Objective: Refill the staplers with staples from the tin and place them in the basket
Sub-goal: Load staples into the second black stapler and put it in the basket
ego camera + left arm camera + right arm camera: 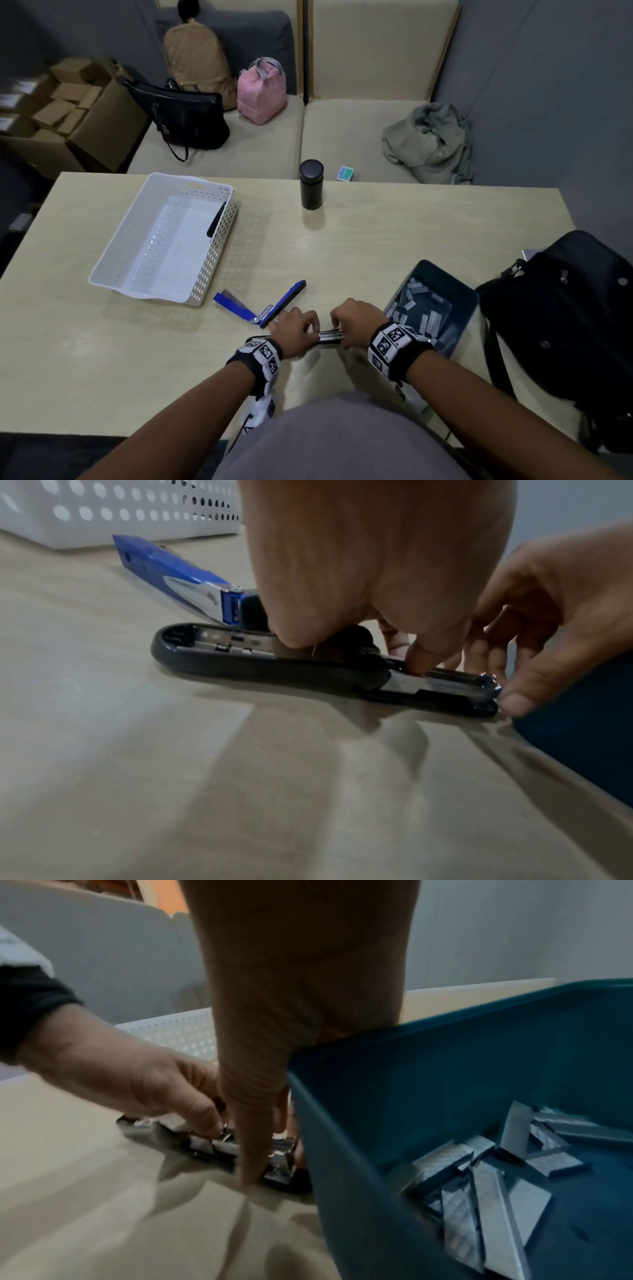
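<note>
A black stapler (330,337) lies opened flat on the table near the front edge, its metal magazine facing up. My left hand (310,329) holds it with curled fingers at the hinge (363,653). My right hand (337,329) pinches the magazine's front end (486,685), thumb low at the tip. A blue stapler (263,305) lies opened just behind the hands. The dark teal tin (462,301), holding several staple strips (496,1177), stands right beside my right wrist. The white perforated basket (212,274) sits at the back left, with a slim dark object (216,219) leaning on its right wall.
A black flask (311,185) stands at the table's far middle. A black bag (565,325) sits on the right edge, close to the tin. Behind the table a sofa carries bags and a grey cloth. Cardboard boxes (68,109) are stacked at the far left.
</note>
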Demonstrator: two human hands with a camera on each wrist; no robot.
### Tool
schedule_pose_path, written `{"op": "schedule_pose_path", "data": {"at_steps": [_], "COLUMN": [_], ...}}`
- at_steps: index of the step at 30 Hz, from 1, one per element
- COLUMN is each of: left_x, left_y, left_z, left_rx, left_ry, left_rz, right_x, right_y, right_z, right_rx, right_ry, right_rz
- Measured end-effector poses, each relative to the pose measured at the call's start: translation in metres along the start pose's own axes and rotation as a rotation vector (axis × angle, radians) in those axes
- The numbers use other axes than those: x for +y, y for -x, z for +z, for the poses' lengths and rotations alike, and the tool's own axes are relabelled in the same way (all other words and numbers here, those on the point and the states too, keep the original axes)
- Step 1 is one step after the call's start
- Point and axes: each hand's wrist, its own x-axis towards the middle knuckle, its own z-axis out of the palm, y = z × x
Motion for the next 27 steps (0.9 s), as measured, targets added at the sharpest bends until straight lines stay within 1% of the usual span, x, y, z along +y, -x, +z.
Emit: {"op": "schedule_pose_path", "data": {"at_steps": [1, 2, 3, 5, 6, 7, 8, 9, 10, 11, 12, 14, 15, 18, 19, 20, 21, 24, 27], "left_x": [0.0, -0.001, 0.0, -0.001, 0.0, 0.001, 0.003, 0.004, 0.005, 0.006, 0.008, 0.011, 0.012, 0.012, 0.012, 0.011, 0.011, 0.009, 0.008], "left_y": [-0.001, -0.002, -0.002, -0.003, -0.002, -0.002, -0.001, -0.002, -0.003, -0.004, -0.004, -0.004, -0.003, 0.0, 0.0, 0.0, 0.001, 0.002, 0.002], "left_z": [-0.001, -0.003, -0.005, -0.006, -0.005, -0.005, -0.004, -0.004, -0.003, -0.002, -0.001, 0.002, 0.004, 0.005, 0.005, 0.005, 0.006, 0.01, 0.013], "left_rx": [-0.002, -0.004, -0.009, 0.004, 0.019, 0.034, 0.045, 0.045, 0.04, 0.033, 0.026, 0.021, 0.026, 0.037, 0.038, 0.039, 0.039, 0.05, 0.066], "left_ry": [0.017, 0.04, 0.071, 0.119, 0.125, 0.125, 0.128, 0.138, 0.153, 0.169, 0.177, 0.174, 0.172, 0.183, 0.183, 0.18, 0.175, 0.177, 0.182], "left_rz": [-0.001, 0.0, 0.002, 0.007, 0.01, 0.01, 0.013, 0.016, 0.021, 0.029, 0.043, 0.071, 0.082, 0.108, 0.114, 0.119, 0.125, 0.136, 0.13], "right_x": [0.002, 0.004, 0.008, 0.019, 0.028, 0.04, 0.054, 0.069, 0.085, 0.099, 0.109, 0.12, 0.121, 0.113, 0.109, 0.105, 0.1, 0.087, 0.083], "right_y": [0.003, 0.007, 0.011, 0.021, 0.027, 0.034, 0.041, 0.049, 0.055, 0.061, 0.066, 0.071, 0.071, 0.06, 0.055, 0.049, 0.044, 0.035, 0.031], "right_z": [-0.004, -0.011, -0.017, -0.033, -0.039, -0.043, -0.046, -0.046, -0.042, -0.037, -0.032, -0.02, -0.015, -0.002, 0.002, 0.006, 0.009, 0.012, 0.013], "right_rx": [0.046, 0.137, 0.266, 0.594, 0.754, 0.88, 0.974, 1.035, 1.061, 1.051, 1.004, 0.821, 0.687, 0.174, 0.066, 0.02, 0.02, 0.075, 0.092], "right_ry": [-0.085, -0.197, -0.336, -0.623, -0.726, -0.799, -0.853, -0.883, -0.887, -0.868, -0.833, -0.733, -0.673, -0.479, -0.394, -0.323, -0.281, -0.216, -0.209], "right_rz": [0.009, 0.023, 0.055, 0.147, 0.202, 0.257, 0.308, 0.359, 0.401, 0.433, 0.46, 0.481, 0.476, 0.433, 0.431, 0.438, 0.447, 0.51, 0.572]}}
